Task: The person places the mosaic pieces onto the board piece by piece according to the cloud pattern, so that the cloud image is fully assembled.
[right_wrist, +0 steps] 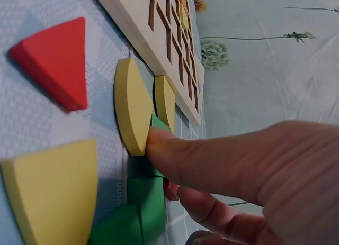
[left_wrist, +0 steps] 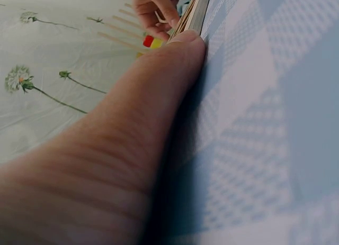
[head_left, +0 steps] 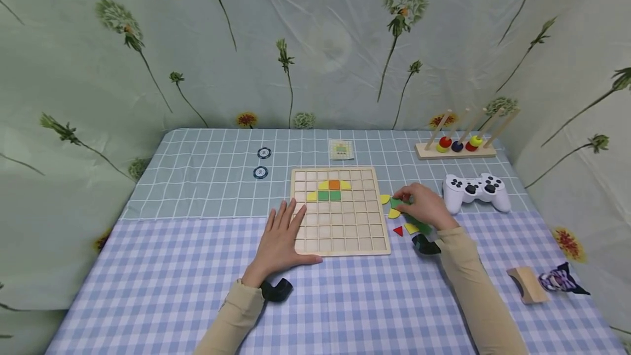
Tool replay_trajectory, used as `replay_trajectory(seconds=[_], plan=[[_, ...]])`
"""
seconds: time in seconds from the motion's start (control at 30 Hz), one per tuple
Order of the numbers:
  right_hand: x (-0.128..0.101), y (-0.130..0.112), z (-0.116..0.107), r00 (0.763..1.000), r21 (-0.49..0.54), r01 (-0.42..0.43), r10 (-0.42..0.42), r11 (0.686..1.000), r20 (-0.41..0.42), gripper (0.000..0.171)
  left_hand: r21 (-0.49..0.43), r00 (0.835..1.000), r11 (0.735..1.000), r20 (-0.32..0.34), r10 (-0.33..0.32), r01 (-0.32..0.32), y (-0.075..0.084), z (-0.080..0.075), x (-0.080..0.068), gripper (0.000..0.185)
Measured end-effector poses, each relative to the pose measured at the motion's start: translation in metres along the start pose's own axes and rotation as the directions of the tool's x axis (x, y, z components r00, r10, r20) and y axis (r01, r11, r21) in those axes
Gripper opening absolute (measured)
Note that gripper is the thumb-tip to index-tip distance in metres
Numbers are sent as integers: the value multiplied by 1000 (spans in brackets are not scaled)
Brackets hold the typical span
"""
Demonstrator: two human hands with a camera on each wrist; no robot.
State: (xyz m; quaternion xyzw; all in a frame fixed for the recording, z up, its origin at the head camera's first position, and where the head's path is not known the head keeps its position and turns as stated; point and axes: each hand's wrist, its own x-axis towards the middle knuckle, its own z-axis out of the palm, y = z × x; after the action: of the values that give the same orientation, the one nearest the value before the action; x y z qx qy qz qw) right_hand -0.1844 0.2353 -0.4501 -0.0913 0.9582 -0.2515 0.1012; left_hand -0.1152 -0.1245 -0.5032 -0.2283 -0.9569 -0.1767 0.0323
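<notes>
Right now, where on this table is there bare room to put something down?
Bare cloth lies left of the wooden board, past the left hand, and along the near edge between the sleeves. It is crowded right of the board: loose pieces under the right hand, then the game controller.

My right hand (head_left: 425, 205) hides most of the green pieces (head_left: 419, 224) (can't tell how many). The small card (head_left: 341, 149) behind the board is too tiny to read. Left wrist pic: mostly my blurry thumb (left_wrist: 132, 134).

grid board (head_left: 340, 234): flat, six pieces placed | loose pieces (head_left: 400, 222): flat, right of board
</notes>
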Motion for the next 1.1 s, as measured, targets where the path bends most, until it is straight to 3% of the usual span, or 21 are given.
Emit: replay_trajectory(seconds=[0.47,0.8,1.1], plan=[[-4,-11,-1,997,72,-3,8,997,-79,15,-5,1000,1000,-15,4,-4,-1,1,-1,119],[14,-53,21,982,208,130,-97,969,-162,15,-4,1000,1000,-1,-6,6,0,-1,0,118],[31,-76,40,981,243,141,-101,960,-168,6,-1,1000,1000,14,-7,7,1,-2,0,118]])
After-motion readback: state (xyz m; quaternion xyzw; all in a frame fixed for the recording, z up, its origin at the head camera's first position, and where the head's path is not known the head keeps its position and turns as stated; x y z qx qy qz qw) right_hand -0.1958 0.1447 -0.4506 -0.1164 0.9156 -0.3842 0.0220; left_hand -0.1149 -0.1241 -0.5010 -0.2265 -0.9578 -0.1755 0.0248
